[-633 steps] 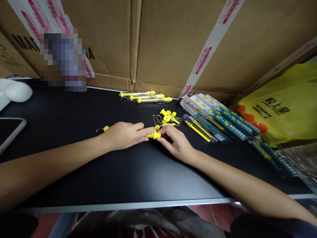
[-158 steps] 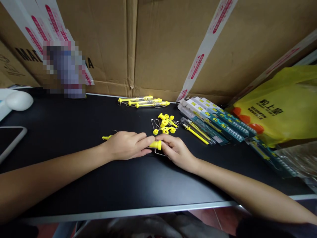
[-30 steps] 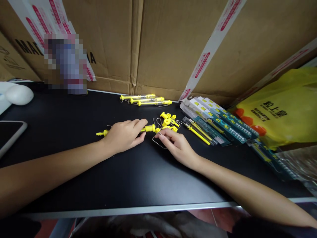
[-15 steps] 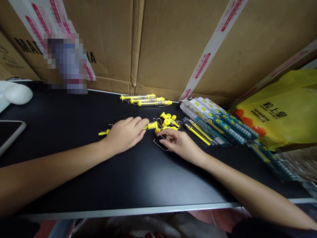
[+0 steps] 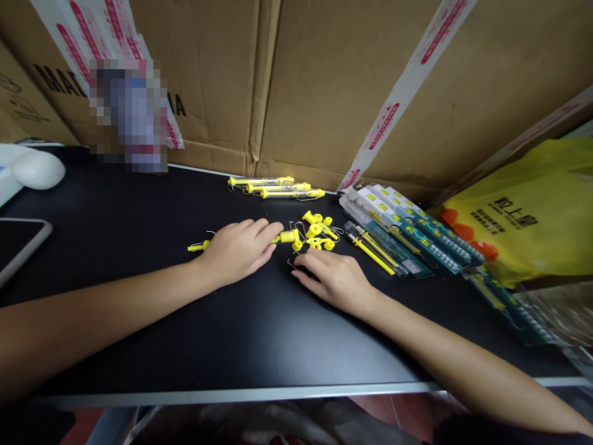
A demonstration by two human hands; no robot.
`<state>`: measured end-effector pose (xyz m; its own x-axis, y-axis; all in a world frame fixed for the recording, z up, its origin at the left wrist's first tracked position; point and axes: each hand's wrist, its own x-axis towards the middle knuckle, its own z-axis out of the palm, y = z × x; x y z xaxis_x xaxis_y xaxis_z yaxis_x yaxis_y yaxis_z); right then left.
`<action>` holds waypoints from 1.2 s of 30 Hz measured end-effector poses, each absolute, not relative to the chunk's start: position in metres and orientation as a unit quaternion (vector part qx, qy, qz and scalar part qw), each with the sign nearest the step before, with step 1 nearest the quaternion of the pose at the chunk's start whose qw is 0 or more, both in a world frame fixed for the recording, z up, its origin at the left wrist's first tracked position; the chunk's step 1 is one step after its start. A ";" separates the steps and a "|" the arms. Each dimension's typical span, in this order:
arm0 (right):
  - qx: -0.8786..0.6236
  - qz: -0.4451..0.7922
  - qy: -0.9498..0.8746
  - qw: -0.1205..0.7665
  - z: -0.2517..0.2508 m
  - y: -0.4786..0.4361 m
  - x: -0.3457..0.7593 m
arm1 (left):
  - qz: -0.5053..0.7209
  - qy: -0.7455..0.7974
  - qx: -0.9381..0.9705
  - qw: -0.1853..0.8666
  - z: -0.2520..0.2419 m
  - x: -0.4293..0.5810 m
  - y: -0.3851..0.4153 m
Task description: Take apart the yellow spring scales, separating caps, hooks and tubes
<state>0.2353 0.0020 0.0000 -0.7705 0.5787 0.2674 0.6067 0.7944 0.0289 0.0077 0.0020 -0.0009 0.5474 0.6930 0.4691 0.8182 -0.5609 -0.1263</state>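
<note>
My left hand (image 5: 243, 250) is closed around a yellow-and-clear spring scale (image 5: 288, 237), lying low over the black table. Its yellow ends stick out on both sides of the fist, with a wire hook beyond the right end. My right hand (image 5: 336, 275) is palm down just right of it, thumb and index finger apart. A bent metal wire hook (image 5: 291, 260) shows at its fingertips, partly hidden under the fingers. Just beyond that hand lies a small heap of yellow plastic parts (image 5: 314, 230) mixed with wire hooks.
Three spring scales (image 5: 278, 187) lie by the cardboard (image 5: 315, 93) at the back. To the right are thin yellow rods (image 5: 374, 254), stacked boxes (image 5: 417, 232) and a yellow bag (image 5: 542, 210). A phone-like device (image 5: 21, 247) and a white rounded object (image 5: 39, 169) are at left.
My right hand has turned palm down and its pinch on the bent wire hook has loosened, with the hook now mostly covered. My left hand keeps its hold. The view has shifted slightly.
</note>
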 end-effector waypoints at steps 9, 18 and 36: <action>-0.372 -0.092 -0.913 0.142 -0.003 0.023 0.243 | -0.195 -0.393 -0.881 0.176 -0.002 0.005 0.002; -0.374 0.068 -0.888 0.259 -0.002 0.012 0.239 | -0.202 -0.339 -0.901 0.181 -0.003 0.005 0.003; -0.357 0.199 -0.858 0.310 -0.012 0.015 0.242 | -0.197 -0.325 -0.918 0.108 -0.002 0.001 0.004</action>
<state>0.2417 0.0152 -0.0122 -0.5523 0.7366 0.3903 0.4890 0.6655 -0.5639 0.0014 0.0040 -0.0021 0.7105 0.5550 0.4325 0.6404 -0.7648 -0.0705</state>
